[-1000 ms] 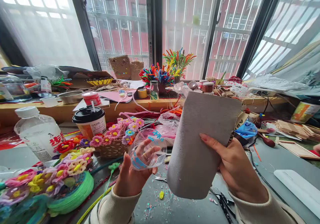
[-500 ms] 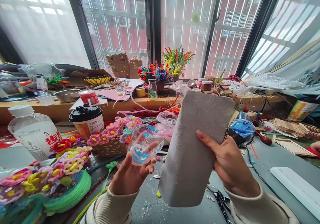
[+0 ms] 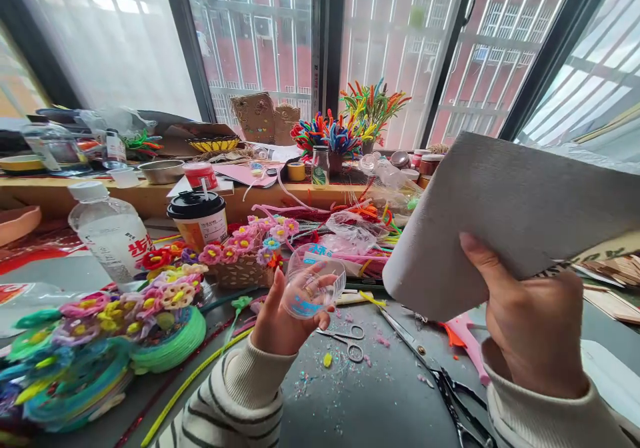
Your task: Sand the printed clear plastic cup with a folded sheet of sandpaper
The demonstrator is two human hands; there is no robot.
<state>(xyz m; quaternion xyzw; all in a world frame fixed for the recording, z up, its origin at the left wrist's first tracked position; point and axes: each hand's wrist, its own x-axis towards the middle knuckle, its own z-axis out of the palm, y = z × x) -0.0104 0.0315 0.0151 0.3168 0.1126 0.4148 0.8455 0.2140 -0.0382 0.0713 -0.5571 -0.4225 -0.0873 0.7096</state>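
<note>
A small clear plastic cup [image 3: 309,299] with blue print lies tilted in my left hand [image 3: 274,327]; the thumb and fingers curl round it. My right hand [image 3: 533,331] grips a broad grey cardboard-like piece [image 3: 495,198] by its lower edge, thumb on the near face. What is behind that piece is hidden, though a beige strip with dark marks shows below its right side. On the grey table under the hands lie small scissors [image 3: 354,353] and large black-handled scissors [image 3: 421,351]. Beside the right wrist is a pink tool with an orange tip [image 3: 470,345], partly covered.
To the left stand a drink bottle [image 3: 113,235], a lidded paper cup [image 3: 200,221] and a basket [image 3: 240,271] of fuzzy flowers. Nearer are coiled fuzzy wreaths [image 3: 170,341]. Along the window ledge [image 3: 270,198] stand a glass jar [image 3: 320,167] and colourful pipe-cleaner plants [image 3: 330,135].
My right hand has swung the grey piece up and to the right, tilting it, uncovering the scissors. The left hand still holds the cup, and the view has turned slightly left.
</note>
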